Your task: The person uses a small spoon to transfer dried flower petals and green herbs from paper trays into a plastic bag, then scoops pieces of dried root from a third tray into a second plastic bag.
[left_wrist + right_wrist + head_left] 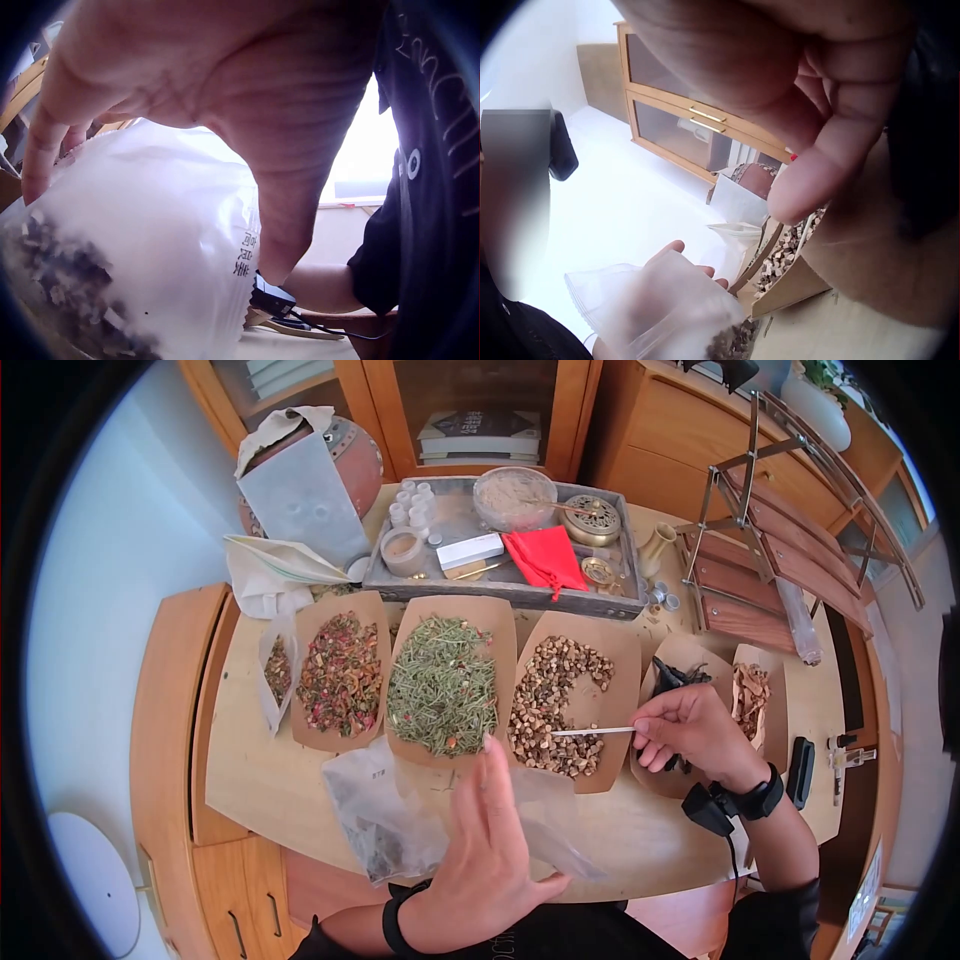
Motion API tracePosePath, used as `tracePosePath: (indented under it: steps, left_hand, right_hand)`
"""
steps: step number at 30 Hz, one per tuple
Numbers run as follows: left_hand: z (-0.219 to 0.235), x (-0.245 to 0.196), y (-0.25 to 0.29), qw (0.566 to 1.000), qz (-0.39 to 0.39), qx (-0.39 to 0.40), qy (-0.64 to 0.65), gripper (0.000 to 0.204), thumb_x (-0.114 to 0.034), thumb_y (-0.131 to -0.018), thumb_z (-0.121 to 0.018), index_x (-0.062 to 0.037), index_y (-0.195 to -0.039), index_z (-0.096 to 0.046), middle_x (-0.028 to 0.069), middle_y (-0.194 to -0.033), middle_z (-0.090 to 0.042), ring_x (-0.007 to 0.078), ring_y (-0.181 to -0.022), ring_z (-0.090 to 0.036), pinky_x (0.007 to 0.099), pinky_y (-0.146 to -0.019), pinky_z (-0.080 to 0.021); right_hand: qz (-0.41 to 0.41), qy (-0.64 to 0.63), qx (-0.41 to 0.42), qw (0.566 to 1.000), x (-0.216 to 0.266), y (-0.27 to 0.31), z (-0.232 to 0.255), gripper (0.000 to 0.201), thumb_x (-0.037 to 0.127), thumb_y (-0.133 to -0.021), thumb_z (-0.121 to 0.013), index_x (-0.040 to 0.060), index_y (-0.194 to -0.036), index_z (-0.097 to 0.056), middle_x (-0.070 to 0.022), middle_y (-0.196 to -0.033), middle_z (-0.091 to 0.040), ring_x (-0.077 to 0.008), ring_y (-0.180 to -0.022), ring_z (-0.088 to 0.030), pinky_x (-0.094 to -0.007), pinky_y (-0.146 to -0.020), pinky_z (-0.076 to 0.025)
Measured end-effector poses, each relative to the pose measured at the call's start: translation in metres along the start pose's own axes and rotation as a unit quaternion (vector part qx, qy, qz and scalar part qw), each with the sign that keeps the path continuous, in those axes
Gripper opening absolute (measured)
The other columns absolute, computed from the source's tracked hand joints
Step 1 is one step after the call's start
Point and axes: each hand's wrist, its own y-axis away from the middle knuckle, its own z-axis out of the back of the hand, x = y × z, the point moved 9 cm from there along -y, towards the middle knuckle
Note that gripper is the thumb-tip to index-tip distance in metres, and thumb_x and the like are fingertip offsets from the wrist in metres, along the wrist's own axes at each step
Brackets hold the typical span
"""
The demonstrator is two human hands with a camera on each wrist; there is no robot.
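Observation:
My right hand (690,735) pinches a thin white stick (595,731) between thumb and fingertips. The stick's far end lies over the brown chopped pieces (540,705) in a paper tray (600,635). My left hand (485,850) spans a translucent plastic bag (375,800), thumb at one edge and fingers at the other. Dark chopped bits (67,292) fill the bag's bottom, and black printed characters (246,251) run along its side. In the right wrist view the bag (682,300) stands in front of the left palm.
Paper trays hold green dried herb (440,685), red-brown petals (340,675), black strips (680,673) and pale shavings (750,695). Behind them a grey wooden tray (440,592) carries jars, a red pouch (548,560) and a bowl (515,500). A folding wooden rack (745,600) stands right.

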Motion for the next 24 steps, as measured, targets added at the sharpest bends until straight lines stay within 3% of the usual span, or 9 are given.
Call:
tracePosePath:
  steps: [2, 11, 22, 24]
  left_hand:
    - [-0.002, 0.004, 0.002, 0.999, 0.018, 0.009, -0.042, 0.140, -0.020, -0.053, -0.091, 0.0121, -0.141, 0.014, 0.0327, -0.135, -0.021, 0.0434, -0.123, -0.031, 0.0454, -0.103, -0.034]
    - [-0.002, 0.005, 0.001, 0.999, 0.019, 0.010, -0.044, 0.138, -0.018, -0.055, -0.089, 0.0119, -0.141, 0.014, 0.0339, -0.135, -0.020, 0.0443, -0.124, -0.030, 0.0458, -0.105, -0.032]
    - [-0.001, 0.004, -0.001, 0.999, 0.022, 0.002, -0.036, 0.138, -0.017, -0.054, -0.090, 0.0121, -0.141, 0.014, 0.0332, -0.134, -0.021, 0.0438, -0.124, -0.030, 0.0450, -0.104, -0.033]
    - [0.000, 0.004, -0.001, 0.999, 0.022, 0.001, -0.037, 0.138, -0.016, -0.054, -0.090, 0.0120, -0.141, 0.014, 0.0332, -0.135, -0.021, 0.0438, -0.124, -0.030, 0.0447, -0.103, -0.033]
  right_hand:
    - [-0.006, -0.008, -0.005, 1.000, -0.003, 0.000, 0.004, 0.015, 0.004, -0.092, -0.060, -0.0090, -0.097, -0.064, -0.0104, -0.077, -0.066, -0.0153, -0.064, -0.067, -0.0247, -0.055, -0.057]
    - [0.013, -0.059, -0.013, 0.998, 0.011, 0.017, 0.015, 0.017, 0.007, -0.090, -0.064, -0.0083, -0.098, -0.064, -0.0104, -0.078, -0.067, -0.0155, -0.062, -0.067, -0.0244, -0.056, -0.057]
    - [0.051, 0.023, -0.048, 0.997, 0.062, 0.091, -0.008, 0.009, -0.002, -0.088, -0.063, -0.0078, -0.094, -0.066, -0.0097, -0.075, -0.066, -0.0115, -0.062, -0.066, -0.0229, -0.056, -0.056]
    - [0.132, 0.133, -0.077, 0.979, 0.079, 0.101, -0.012, 0.008, -0.003, -0.089, -0.061, -0.0065, -0.093, -0.067, -0.0086, -0.076, -0.066, -0.0109, -0.062, -0.066, -0.0225, -0.056, -0.055]
